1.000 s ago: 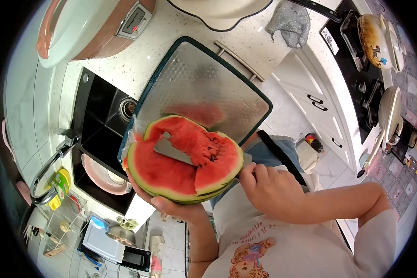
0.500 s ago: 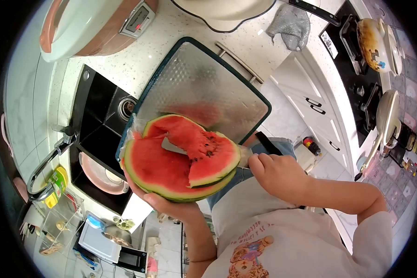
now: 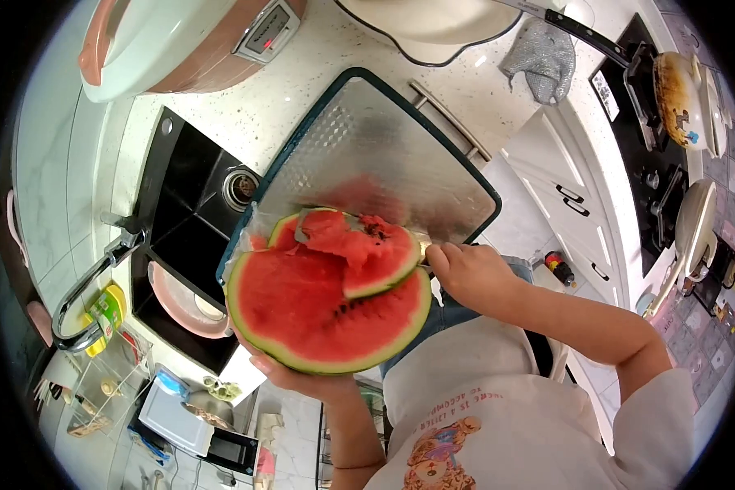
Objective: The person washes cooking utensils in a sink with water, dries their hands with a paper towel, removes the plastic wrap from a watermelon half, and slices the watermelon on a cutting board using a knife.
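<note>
A cut watermelon half (image 3: 294,306) shows its red flesh, tilted towards me over the edge of a metallic-looking board with a dark green rim (image 3: 416,114). My left hand (image 3: 302,384) supports its rind from below at the near side, its fingers partly hidden under the fruit. A partly severed watermelon piece (image 3: 384,265) with dark seeds lies over the upper right of the half. My right hand (image 3: 469,278) is closed around a knife at the right of the fruit. Only part of the blade (image 3: 305,222) shows past the piece; most of the knife is hidden.
Left of the board is a black sink (image 3: 192,180) with a faucet (image 3: 122,245) and a pink bowl (image 3: 184,306). A pink-and-white cooker (image 3: 212,49), a large cream basin (image 3: 441,28), a black-handled knife (image 3: 588,33) and a grey cloth (image 3: 541,65) stand or lie on the counter.
My right hand has turned, and the knife's black handle has gone from sight. The cut piece has shifted upward, baring more of the half's lower face and a row of seeds.
</note>
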{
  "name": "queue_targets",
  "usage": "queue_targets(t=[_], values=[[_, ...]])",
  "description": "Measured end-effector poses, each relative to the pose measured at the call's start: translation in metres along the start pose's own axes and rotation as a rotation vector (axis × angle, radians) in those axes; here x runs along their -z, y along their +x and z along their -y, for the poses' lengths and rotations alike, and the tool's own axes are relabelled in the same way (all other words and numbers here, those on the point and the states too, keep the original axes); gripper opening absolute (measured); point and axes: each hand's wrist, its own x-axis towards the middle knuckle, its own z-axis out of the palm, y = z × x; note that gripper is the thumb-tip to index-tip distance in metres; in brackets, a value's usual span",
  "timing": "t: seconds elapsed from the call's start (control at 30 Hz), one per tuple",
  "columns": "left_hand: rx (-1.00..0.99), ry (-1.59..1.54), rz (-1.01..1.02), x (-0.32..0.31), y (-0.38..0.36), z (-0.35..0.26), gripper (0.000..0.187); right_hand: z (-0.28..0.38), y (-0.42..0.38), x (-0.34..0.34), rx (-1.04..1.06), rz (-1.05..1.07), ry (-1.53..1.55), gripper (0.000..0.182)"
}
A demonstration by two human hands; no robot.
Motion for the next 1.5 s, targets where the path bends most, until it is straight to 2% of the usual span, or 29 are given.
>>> queue_targets(t=[0.3,0.4,0.5,0.57,0.63,0.67,0.77,0.87,0.97,1.1,1.2,1.3,1.33,1.43,1.5], values=[[0.091,-0.268,-0.039,-0.005,0.004,0.005,0.069,0.002,0.016,0.005,-0.057,0.046,0.054,0.017],[0.017,-0.228,-0.037,-0.005,0.001,0.010,0.067,-0.020,0.027,0.020,-0.149,0.230,0.212,0.020],[-0.043,-0.217,-0.026,-0.001,0.002,0.012,0.064,-0.040,0.041,0.046,-0.081,0.268,0.425,0.021],[-0.045,-0.283,-0.055,0.001,0.005,0.015,0.064,-0.050,0.047,0.053,-0.123,0.233,0.599,0.014],[-0.032,-0.300,0.021,0.009,0.006,0.019,0.065,-0.054,0.048,0.056,-0.128,0.194,0.673,0.014],[-0.026,-0.309,0.059,0.012,0.006,0.021,0.066,-0.051,0.045,0.059,-0.206,0.182,0.714,0.014],[0.007,-0.339,0.047,0.017,0.004,0.029,0.066,-0.037,0.036,0.074,-0.220,0.176,0.546,0.015],[0.039,-0.419,-0.058,0.025,0.004,0.046,0.067,-0.020,0.013,0.069,-0.142,0.029,0.380,0.016],[0.077,-0.502,0.107,0.051,0.003,0.071,0.069,-0.005,-0.001,0.069,-0.219,-0.013,0.374,0.016],[0.186,-0.387,0.012,0.067,0.001,0.077,0.073,0.005,-0.014,0.062,-0.183,-0.098,0.251,0.017],[0.294,-0.318,0.043,0.084,0.001,0.076,0.074,0.001,-0.022,0.056,-0.045,-0.062,0.052,0.015],[0.427,-0.360,-0.046,0.080,-0.004,0.069,0.073,0.008,-0.029,0.048,0.077,-0.002,-0.077,0.024],[0.393,-0.428,-0.050,0.075,-0.005,0.068,0.073,0.013,-0.031,0.045,0.150,-0.026,-0.144,0.032],[0.413,-0.642,-0.042,0.063,-0.007,0.064,0.072,0.034,-0.034,0.047,0.233,-0.147,-0.228,0.032],[0.433,-0.673,-0.051,0.058,-0.006,0.060,0.071,0.038,-0.037,0.048,0.232,-0.104,-0.281,0.032]])
